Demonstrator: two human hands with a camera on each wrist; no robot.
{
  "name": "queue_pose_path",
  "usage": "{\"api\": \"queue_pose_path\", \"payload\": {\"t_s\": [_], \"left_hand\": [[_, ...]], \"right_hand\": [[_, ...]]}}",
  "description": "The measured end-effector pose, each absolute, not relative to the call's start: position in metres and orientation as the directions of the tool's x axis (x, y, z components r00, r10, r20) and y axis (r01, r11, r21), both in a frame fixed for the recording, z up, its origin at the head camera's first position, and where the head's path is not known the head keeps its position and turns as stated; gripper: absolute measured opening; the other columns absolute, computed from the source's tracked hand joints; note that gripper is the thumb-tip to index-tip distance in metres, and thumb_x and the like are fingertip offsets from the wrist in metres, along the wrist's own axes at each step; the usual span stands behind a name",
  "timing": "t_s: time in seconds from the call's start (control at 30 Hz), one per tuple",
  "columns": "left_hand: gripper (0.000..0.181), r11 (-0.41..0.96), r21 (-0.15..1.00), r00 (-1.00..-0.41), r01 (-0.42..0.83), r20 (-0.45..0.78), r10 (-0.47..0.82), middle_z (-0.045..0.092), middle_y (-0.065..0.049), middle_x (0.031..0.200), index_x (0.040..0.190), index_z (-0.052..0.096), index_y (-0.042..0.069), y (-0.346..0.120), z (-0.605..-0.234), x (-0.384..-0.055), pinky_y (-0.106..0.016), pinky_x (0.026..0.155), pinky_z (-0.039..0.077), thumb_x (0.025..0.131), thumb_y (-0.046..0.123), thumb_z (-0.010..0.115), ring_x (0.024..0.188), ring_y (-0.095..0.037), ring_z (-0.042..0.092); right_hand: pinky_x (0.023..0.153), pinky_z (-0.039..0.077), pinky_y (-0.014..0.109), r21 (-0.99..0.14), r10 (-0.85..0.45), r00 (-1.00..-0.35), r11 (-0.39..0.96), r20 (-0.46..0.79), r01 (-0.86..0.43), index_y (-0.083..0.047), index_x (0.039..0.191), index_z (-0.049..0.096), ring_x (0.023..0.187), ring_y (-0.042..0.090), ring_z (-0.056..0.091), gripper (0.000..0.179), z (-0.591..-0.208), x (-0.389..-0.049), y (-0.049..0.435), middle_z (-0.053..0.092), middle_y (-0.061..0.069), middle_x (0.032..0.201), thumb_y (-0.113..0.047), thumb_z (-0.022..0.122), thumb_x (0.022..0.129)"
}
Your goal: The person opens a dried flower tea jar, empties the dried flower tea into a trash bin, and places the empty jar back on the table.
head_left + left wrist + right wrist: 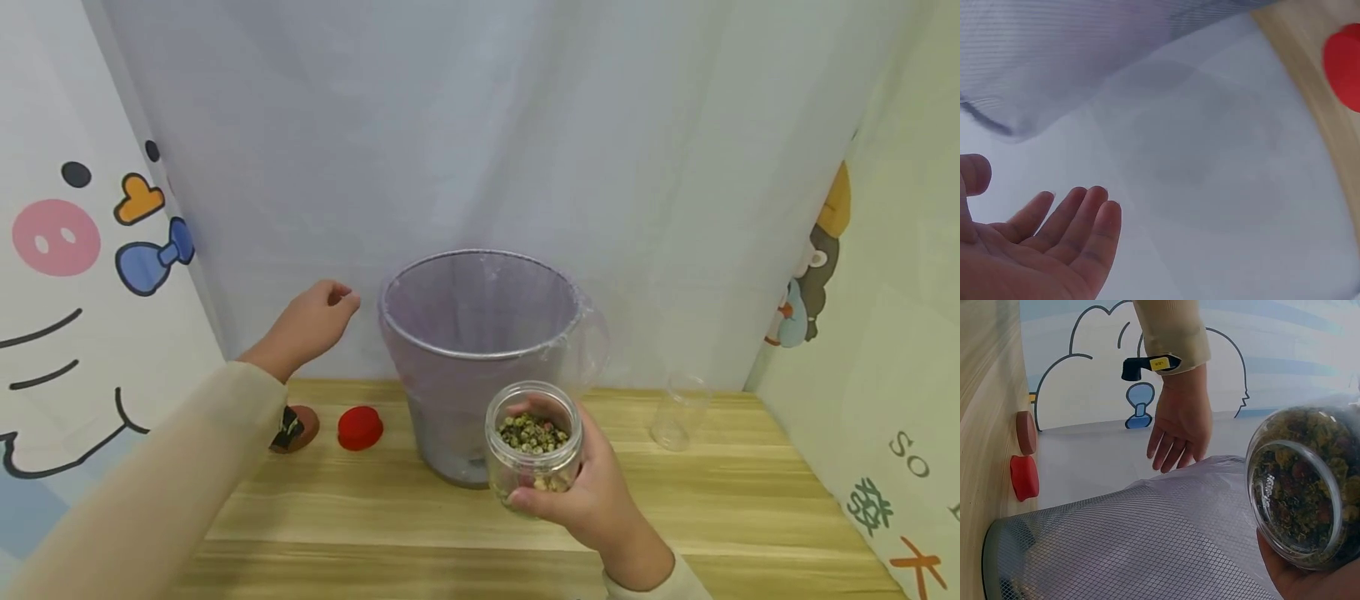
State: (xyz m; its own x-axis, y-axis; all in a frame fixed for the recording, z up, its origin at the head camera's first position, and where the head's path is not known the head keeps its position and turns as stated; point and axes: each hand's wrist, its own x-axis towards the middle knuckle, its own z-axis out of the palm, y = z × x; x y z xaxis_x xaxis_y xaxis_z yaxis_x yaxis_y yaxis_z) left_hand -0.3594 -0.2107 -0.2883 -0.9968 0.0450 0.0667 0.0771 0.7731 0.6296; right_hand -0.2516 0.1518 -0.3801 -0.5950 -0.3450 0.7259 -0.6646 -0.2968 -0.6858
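My right hand (603, 500) grips a clear jar (498, 479) without a lid, partly filled with what look like dried flower buds (532, 435). It holds the jar slightly tilted in front of a mesh bin (438, 408) lined with a thin translucent bag. In the right wrist view the jar's base (1297, 494) faces the camera and the buds press against it. To the left of the bin's rim, my left hand (315, 321) hovers with nothing in it. Its fingers (1088, 231) are loosely extended and apart from the bag in the left wrist view.
A red lid (360, 427) lies on the wooden table (360, 508) left of the bin. Beside it is a brown round piece (303, 427), partly behind the left forearm. A clear cup (678, 417) stands at the right. Curtain and printed panels surround the table.
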Motion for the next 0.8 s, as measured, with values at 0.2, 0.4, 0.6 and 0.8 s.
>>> {"api": "queue_pose_path", "payload": {"t_s": [0.2, 0.4, 0.6, 0.8], "left_hand": [[0.073, 0.752, 0.658, -0.999, 0.040, 0.054, 0.006, 0.042, -0.021, 0.153, 0.154, 0.036, 0.003, -0.189, -0.257, -0.365, -0.062, 0.108, 0.036, 0.107, 0.060, 0.034, 0.138, -0.041, 0.041], [0.066, 0.760, 0.650, -0.997, 0.021, 0.066, -0.029, 0.043, -0.021, 0.150, 0.150, 0.040, 0.000, -0.170, -0.239, -0.379, -0.060, 0.106, 0.038, 0.108, 0.052, 0.037, 0.137, -0.040, 0.042], [0.060, 0.765, 0.642, -0.997, -0.060, -0.004, -0.075, 0.035, -0.023, 0.158, 0.141, 0.048, -0.002, -0.159, -0.230, -0.390, -0.058, 0.105, 0.042, 0.108, 0.047, 0.037, 0.132, -0.042, 0.047], [0.032, 0.753, 0.643, -0.989, -0.143, -0.073, -0.125, 0.052, -0.016, 0.110, 0.089, 0.051, 0.008, -0.151, -0.233, -0.400, -0.039, 0.073, 0.052, 0.102, 0.033, 0.036, 0.081, -0.026, 0.054]], "right_hand": [[0.105, 0.046, 0.033, -0.679, -0.343, -0.589, -0.294, 0.732, -0.673, 0.010, 0.140, 0.046, 0.124, 0.027, 0.057, 0.082, -0.380, -0.252, 0.153, 0.056, 0.033, 0.131, -0.025, 0.092, 0.082], [0.105, 0.046, 0.033, -0.673, -0.333, -0.587, -0.288, 0.738, -0.682, 0.009, 0.141, 0.047, 0.123, 0.027, 0.057, 0.082, -0.380, -0.251, 0.155, 0.056, 0.031, 0.131, -0.026, 0.091, 0.082], [0.105, 0.046, 0.034, -0.672, -0.330, -0.587, -0.302, 0.740, -0.676, 0.009, 0.141, 0.047, 0.124, 0.027, 0.057, 0.082, -0.380, -0.251, 0.154, 0.056, 0.031, 0.131, -0.025, 0.092, 0.082], [0.105, 0.046, 0.033, -0.665, -0.329, -0.580, -0.310, 0.745, -0.679, 0.010, 0.140, 0.046, 0.124, 0.027, 0.057, 0.082, -0.378, -0.252, 0.154, 0.056, 0.032, 0.131, -0.025, 0.092, 0.081]]}}
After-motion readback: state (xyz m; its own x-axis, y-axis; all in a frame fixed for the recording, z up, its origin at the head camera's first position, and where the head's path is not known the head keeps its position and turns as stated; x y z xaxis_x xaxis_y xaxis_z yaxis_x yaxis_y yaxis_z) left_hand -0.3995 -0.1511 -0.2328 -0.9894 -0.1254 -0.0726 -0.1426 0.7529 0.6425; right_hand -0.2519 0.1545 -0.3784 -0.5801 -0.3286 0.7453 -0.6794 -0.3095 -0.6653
